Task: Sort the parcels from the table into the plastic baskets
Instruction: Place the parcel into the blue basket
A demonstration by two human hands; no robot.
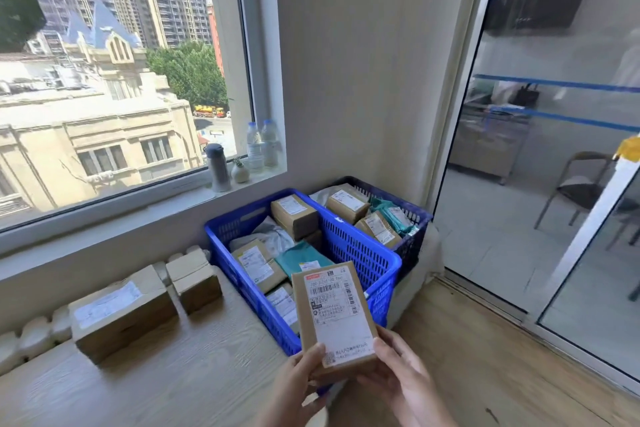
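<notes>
A flat brown cardboard parcel (pixel 334 315) with a white shipping label faces up, held over the near end of a bright blue plastic basket (pixel 363 253). My left hand (pixel 294 388) grips its lower left corner with the thumb on top. My right hand (pixel 398 378) grips its lower right corner. The bright blue basket holds several brown and teal parcels. Behind it a darker blue basket (pixel 415 215) also holds several parcels. Two more brown parcels lie on the wooden table (pixel 156 374): a large one (pixel 121 312) and a smaller one (pixel 194 279).
A windowsill above the table carries a grey flask (pixel 218 166), a small vase and two water bottles (pixel 263 146). A white radiator runs along the table's far edge. To the right is wooden floor and a glass sliding door (pixel 554 149).
</notes>
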